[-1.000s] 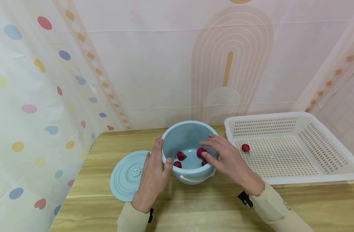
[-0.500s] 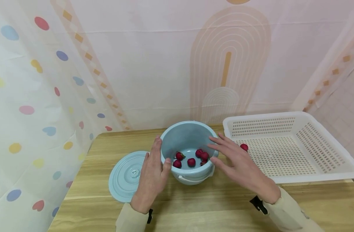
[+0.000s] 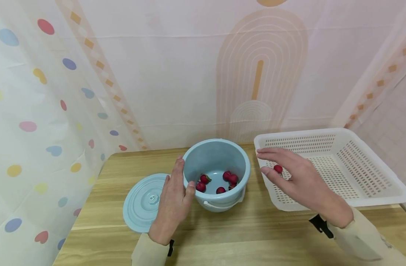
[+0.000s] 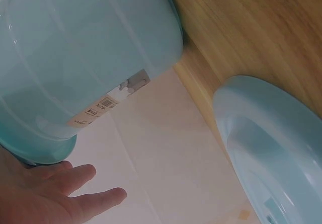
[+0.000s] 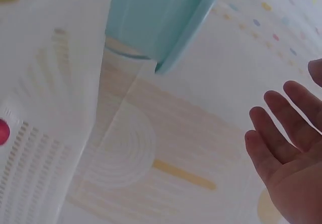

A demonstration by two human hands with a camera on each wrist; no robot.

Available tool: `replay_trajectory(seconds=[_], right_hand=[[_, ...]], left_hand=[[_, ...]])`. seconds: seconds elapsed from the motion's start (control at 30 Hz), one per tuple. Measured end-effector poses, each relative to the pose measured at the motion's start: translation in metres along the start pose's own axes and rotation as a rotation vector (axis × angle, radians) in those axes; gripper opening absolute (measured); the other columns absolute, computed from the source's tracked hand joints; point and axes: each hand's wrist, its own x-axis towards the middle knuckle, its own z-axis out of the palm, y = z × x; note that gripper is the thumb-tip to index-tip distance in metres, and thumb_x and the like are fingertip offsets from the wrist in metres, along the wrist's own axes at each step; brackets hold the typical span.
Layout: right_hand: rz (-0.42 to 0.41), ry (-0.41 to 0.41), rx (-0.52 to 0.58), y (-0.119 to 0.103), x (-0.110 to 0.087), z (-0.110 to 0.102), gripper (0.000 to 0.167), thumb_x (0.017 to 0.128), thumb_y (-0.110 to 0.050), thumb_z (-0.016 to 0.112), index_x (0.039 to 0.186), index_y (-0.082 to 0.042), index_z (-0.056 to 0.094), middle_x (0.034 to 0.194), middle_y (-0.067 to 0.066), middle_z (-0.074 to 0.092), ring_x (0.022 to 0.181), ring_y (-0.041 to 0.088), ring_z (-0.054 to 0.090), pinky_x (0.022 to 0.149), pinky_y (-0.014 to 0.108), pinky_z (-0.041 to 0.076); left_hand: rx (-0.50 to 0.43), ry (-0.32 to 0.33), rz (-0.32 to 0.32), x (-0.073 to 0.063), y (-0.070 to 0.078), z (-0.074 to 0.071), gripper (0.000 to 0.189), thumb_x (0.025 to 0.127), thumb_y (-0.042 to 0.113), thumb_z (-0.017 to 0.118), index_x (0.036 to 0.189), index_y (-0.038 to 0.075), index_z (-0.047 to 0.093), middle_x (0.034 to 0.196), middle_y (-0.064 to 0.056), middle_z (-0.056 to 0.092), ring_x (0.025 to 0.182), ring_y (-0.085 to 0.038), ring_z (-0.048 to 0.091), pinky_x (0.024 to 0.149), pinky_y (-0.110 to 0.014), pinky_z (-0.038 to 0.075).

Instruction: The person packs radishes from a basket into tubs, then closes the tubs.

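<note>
A light blue bucket point(image 3: 216, 202) with a white handle stands on the wooden table, several red radishes point(image 3: 205, 179) lying on its bottom. My left hand point(image 3: 173, 201) rests against the left of the bucket's rim with fingers extended; in the left wrist view its fingers point(image 4: 95, 204) reach past the rim. Over the left edge of a white basket point(image 3: 322, 204) hovers my right hand point(image 3: 297, 181), fingers apart and holding nothing. One radish point(image 3: 278, 169) lies in the basket, partly behind that hand. The right wrist view shows the bare right palm point(image 5: 302, 168).
A round light blue lid point(image 3: 143, 207) lies on the table left of the bucket, partly behind the left forearm. A patterned curtain point(image 3: 176, 81) hangs behind the table and along its left side.
My right hand has let go of a radish, which now lies in the bucket, and has moved right from the bucket to the basket. The left hand stays at the rim.
</note>
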Motion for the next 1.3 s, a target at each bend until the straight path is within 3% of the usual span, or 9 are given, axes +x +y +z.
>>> replay_trajectory(seconds=[0.13, 0.3, 0.5, 0.9, 1.07, 1.3], right_hand=[[0.008, -0.015, -0.045, 0.009, 0.005, -0.013, 0.033, 0.091, -0.009, 0.077, 0.123, -0.01, 0.074, 0.127, 0.003, 0.072, 0.119, 0.025, 0.066, 0.109, 0.013, 0.035], [-0.002, -0.033, -0.073, 0.022, 0.012, -0.025, 0.031, 0.09, -0.008, 0.077, 0.121, -0.009, 0.075, 0.123, 0.003, 0.073, 0.116, 0.026, 0.067, 0.106, 0.011, 0.034], [0.003, -0.109, -0.095, 0.039, 0.019, -0.035, 0.038, 0.089, -0.007, 0.078, 0.126, -0.008, 0.072, 0.127, 0.006, 0.071, 0.12, 0.027, 0.065, 0.106, 0.011, 0.034], [0.006, -0.189, -0.093, 0.084, 0.028, -0.038, 0.037, 0.093, -0.011, 0.076, 0.13, -0.006, 0.069, 0.126, 0.01, 0.072, 0.119, 0.032, 0.066, 0.101, 0.037, 0.048], [0.098, -0.244, -0.08, 0.101, 0.03, -0.034, 0.033, 0.097, -0.014, 0.073, 0.128, -0.007, 0.07, 0.127, 0.009, 0.071, 0.122, 0.032, 0.064, 0.099, 0.05, 0.049], [0.299, -0.326, -0.01, 0.121, 0.03, -0.027, 0.035, 0.1, -0.025, 0.07, 0.13, -0.008, 0.07, 0.131, 0.011, 0.07, 0.125, 0.037, 0.061, 0.102, 0.059, 0.046]], left_hand=[[-0.002, 0.004, 0.001, 0.0, 0.0, 0.0, 0.071, 0.105, 0.043, 0.044, 0.163, 0.006, 0.025, 0.169, -0.014, 0.027, 0.151, -0.036, 0.036, 0.114, -0.072, 0.027], [0.002, 0.013, 0.005, 0.0, -0.001, 0.001, 0.07, 0.105, 0.04, 0.045, 0.163, 0.005, 0.025, 0.169, -0.014, 0.028, 0.15, -0.036, 0.036, 0.114, -0.073, 0.028], [-0.007, 0.029, 0.02, 0.0, -0.002, 0.002, 0.07, 0.105, 0.039, 0.044, 0.163, 0.005, 0.025, 0.169, -0.013, 0.028, 0.151, -0.034, 0.035, 0.113, -0.073, 0.028], [-0.015, 0.028, 0.016, 0.0, -0.002, 0.001, 0.07, 0.104, 0.04, 0.045, 0.163, 0.006, 0.026, 0.169, -0.011, 0.028, 0.152, -0.032, 0.034, 0.113, -0.073, 0.028], [-0.013, 0.024, 0.008, -0.001, -0.002, 0.0, 0.071, 0.104, 0.041, 0.044, 0.163, 0.007, 0.026, 0.169, -0.011, 0.028, 0.152, -0.033, 0.034, 0.114, -0.073, 0.028], [-0.014, 0.024, 0.004, -0.003, -0.003, -0.002, 0.071, 0.105, 0.043, 0.044, 0.163, 0.007, 0.025, 0.169, -0.011, 0.028, 0.151, -0.033, 0.035, 0.113, -0.073, 0.027]])
